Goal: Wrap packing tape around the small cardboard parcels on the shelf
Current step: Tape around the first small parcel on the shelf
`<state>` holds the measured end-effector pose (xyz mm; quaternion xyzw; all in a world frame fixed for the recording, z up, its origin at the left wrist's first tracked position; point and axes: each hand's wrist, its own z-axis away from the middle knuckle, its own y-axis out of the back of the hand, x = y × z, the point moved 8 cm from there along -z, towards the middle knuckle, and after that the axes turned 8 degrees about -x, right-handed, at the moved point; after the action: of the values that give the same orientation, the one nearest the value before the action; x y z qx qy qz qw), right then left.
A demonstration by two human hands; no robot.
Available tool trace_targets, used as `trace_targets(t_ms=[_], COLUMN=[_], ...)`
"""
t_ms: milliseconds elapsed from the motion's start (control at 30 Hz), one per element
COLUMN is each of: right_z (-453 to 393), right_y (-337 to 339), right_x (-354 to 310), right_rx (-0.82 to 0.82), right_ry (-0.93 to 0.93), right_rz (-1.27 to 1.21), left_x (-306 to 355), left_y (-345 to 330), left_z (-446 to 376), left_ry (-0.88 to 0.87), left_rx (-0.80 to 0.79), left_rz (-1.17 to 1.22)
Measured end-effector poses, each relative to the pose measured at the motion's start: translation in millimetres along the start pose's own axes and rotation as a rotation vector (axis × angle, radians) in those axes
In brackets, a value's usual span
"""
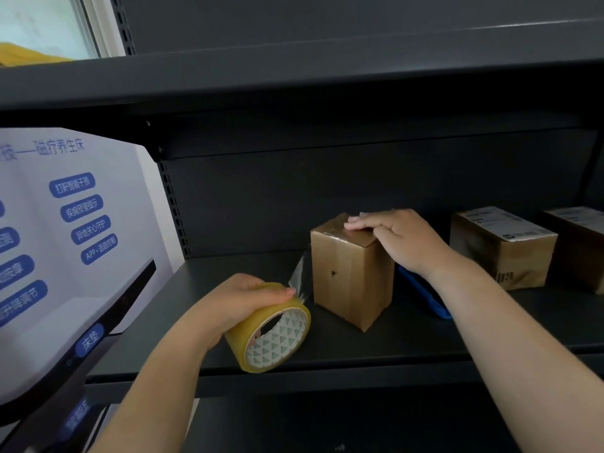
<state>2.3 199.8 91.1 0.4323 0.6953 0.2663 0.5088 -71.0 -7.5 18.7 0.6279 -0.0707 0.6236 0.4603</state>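
In the head view, the small cardboard parcel [351,273] stands upright on the dark shelf [425,335], near the middle of the board and a little back from its front lip, its long axis vertical and one vertical corner turned toward the camera. The right hand [402,240] lies flat on the parcel's top, fingers straight and pointing left, pressing down on the flap where a glossy strip already shows — a hold that looks meant both to pin the tape end and to keep the light box from sliding or tipping under the pull. The left hand [242,302] has its fingers curled over the roll of clear packing tape [271,331], which rests on the shelf just left of and in front of the parcel; the roll's open core faces the camera and slightly right, so its axis lies roughly level. A drawn-out length of clear tape [299,279] rises from the roll toward the parcel's left face, slack and wrinkled rather than taut; whether it is stuck to that face cannot be told. Holding the roll low seems to set up a run down the side. Behind the right wrist lies a blue object [421,295], partly hidden — perhaps a cutter. Further right stand two more labelled cartons, the nearer carton [500,246] lying with its long axis running back into the shelf, the farther carton [581,243] cut by the frame edge.
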Motion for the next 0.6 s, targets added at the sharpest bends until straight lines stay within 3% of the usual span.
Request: trace_targets(t_ms=[167,267,333,433,500,600], right_z=[5.8,2.9,0.9,-1.0,-0.9,-0.9], right_y=[-6.9,-10.3,-11.8,-11.9,-10.6,-13.0], right_x=[-2.3,-2.7,-2.3,2.9,5.6,5.6], right_rx=[-0.104,-0.052,0.043,0.208,0.298,0.248], right_ry=[-0.014,0.009,0.019,-0.010,-0.042,-0.037], right_rz=[0.228,0.301,0.282,0.167,0.119,0.158], left_x=[-1.4,0.7,1.2,9.5,14.8,7.1], left_y=[1.3,2.1,-1.3,-5.1,-9.6,-6.4], left_z=[3.1,7.1,8.4,12.6,19.0,19.1], left_ry=[-0.041,-0.067,-0.174,-0.502,-0.641,-0.561], left_rx=[0.025,-0.014,-0.118,-0.401,-0.575,-0.490], left_rz=[0.083,0.216,0.424,0.776,0.856,0.750])
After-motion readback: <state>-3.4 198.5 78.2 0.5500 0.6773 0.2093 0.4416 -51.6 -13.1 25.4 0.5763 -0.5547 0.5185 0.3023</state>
